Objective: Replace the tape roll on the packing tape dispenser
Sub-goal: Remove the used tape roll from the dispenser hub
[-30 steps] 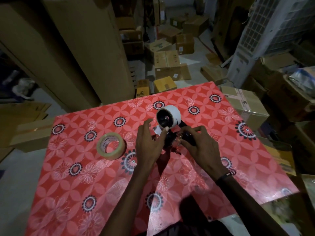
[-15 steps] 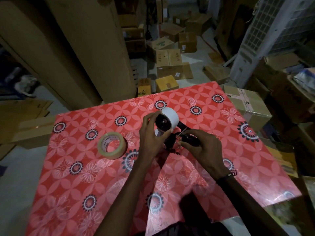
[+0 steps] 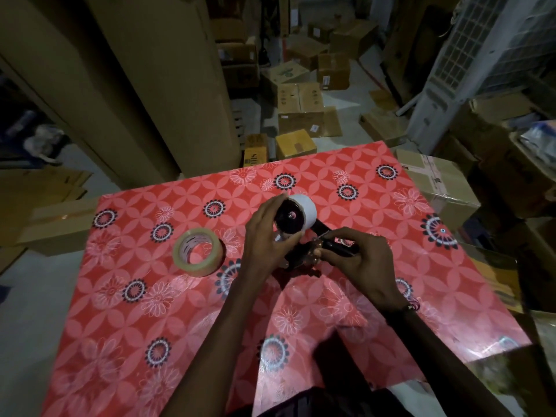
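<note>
The left hand (image 3: 266,239) is wrapping its fingers around the white roll (image 3: 302,216) that is sitting on the black dispenser (image 3: 313,251) — thumb below, fingers over the top. The right hand (image 3: 358,266) is closing around the dispenser's handle, just right of that grip, above the red table (image 3: 150,311). The tan tape roll (image 3: 198,251) is lying flat on the table, left of the left hand and apart from it.

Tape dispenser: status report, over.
Left hand grips white roll on black dispenser. Right hand holds its handle. Tan tape roll lies apart, nothing blocking.
</note>
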Demonstrator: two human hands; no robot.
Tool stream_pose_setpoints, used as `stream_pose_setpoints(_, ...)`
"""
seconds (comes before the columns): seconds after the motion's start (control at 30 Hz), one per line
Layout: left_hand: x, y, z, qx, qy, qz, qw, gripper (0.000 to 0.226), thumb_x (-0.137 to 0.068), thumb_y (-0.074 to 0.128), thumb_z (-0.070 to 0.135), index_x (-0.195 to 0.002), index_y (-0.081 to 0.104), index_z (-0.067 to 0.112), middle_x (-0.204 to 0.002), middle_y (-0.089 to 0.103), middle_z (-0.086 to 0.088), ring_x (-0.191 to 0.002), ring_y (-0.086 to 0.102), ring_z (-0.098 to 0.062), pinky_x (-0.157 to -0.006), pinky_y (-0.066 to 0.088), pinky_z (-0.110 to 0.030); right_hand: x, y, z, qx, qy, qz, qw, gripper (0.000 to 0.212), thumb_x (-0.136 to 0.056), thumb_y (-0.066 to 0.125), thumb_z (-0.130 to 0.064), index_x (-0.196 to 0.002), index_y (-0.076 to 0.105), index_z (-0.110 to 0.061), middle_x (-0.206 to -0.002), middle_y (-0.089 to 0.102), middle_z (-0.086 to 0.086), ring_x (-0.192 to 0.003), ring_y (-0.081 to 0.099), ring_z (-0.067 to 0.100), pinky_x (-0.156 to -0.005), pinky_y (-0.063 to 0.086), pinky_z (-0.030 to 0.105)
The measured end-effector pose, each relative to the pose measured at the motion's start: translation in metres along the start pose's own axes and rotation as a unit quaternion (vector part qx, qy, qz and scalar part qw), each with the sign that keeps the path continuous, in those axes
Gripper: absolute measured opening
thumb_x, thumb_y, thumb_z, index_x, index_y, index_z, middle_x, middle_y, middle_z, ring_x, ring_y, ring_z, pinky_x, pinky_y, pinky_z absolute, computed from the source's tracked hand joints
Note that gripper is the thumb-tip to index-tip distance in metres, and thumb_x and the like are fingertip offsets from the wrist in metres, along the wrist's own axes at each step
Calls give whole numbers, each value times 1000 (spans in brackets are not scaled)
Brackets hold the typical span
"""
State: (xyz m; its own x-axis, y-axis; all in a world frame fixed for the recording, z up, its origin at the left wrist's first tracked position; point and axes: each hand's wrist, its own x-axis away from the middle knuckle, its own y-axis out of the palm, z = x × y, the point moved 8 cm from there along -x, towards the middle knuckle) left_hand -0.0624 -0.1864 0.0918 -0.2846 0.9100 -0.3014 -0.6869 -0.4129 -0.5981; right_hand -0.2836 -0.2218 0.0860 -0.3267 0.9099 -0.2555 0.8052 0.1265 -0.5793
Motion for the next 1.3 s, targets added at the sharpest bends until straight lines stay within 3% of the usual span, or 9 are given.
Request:
stream_pose_setpoints(0.1,1,0,-1,15,-16,-9,1000,96,-75,93,31,-157,47,16,-152,61,-4,-138,57,-16,-112,42,-18,1,5,13,-72,24,-26,997,20,-79,97,-40,-94,85,-34,-92,83,-20,-89,80,1,-82,66,39)
stream_pose_setpoints(0.2,5,3,-6,33,-58,-28,997,113,-70,97,38,-163,36,22,-151,60,3,-132,60,-11,-106,49,-22,6,11,32,-143,81,-50,985,18,-79,99,-28,-90,85,-24,-89,84,-10,-85,82,6,-77,66,28)
stream_pose_setpoints(0.33,16,17,-16,39,-95,-51,993,125,-60,91,64,-164,28,33,-151,56,9,-133,57,-18,-106,54,-48,20,18,58,-180,144,-71,971,19,-78,99,-25,-89,84,-23,-87,85,-4,-83,82,14,-80,63,29)
stream_pose_setpoints(0.53,27,31,-15,43,-120,-52,990,126,-63,98,55,-165,29,26,-150,56,4,-129,58,-13,-103,54,-35,35,22,76,-206,194,-97,954,21,-81,96,-24,-97,84,-17,-89,86,5,-86,84,27,-80,61,34)
stream_pose_setpoints(0.77,29,39,-18,33,-135,-57,989,121,-64,99,46,-162,33,23,-147,58,3,-123,55,-7,-101,51,-28,33,16,78,-153,184,-89,967,26,-75,97,-41,-96,86,-28,-93,85,-7,-87,82,12,-85,66,31)
stream_pose_setpoints(0.9,34,39,-29,19,-171,-39,984,101,-71,94,49,-154,41,28,-145,60,3,-130,59,-16,-107,53,-40,16,8,76,-98,190,-17,977,30,-83,93,-36,-110,80,-28,-100,82,-14,-86,78,0,-82,64,27)
stream_pose_setpoints(1.03,31,33,-30,32,-187,-5,982,66,-85,85,25,-143,55,21,-133,70,0,-116,66,-15,-104,58,-46,-14,24,60,-77,191,2,978,42,-82,89,-45,-119,77,-30,-107,80,-11,-89,78,8,-85,67,38)
stream_pose_setpoints(1.13,28,33,-32,29,-197,2,980,60,-83,82,14,-139,61,20,-125,75,2,-104,71,-13,-100,60,-47,-27,46,52,-12,185,-21,982,37,-86,89,-37,-120,80,-26,-102,80,-8,-89,74,9,-84,62,32)
stream_pose_setpoints(1.3,26,34,-37,23,-222,20,975,43,-86,82,17,-129,73,18,-113,79,4,-90,71,-6,-92,64,-41,-29,61,54,38,209,-4,977,29,-87,87,-32,-115,85,-23,-105,85,-4,-87,73,10,-77,53,22)
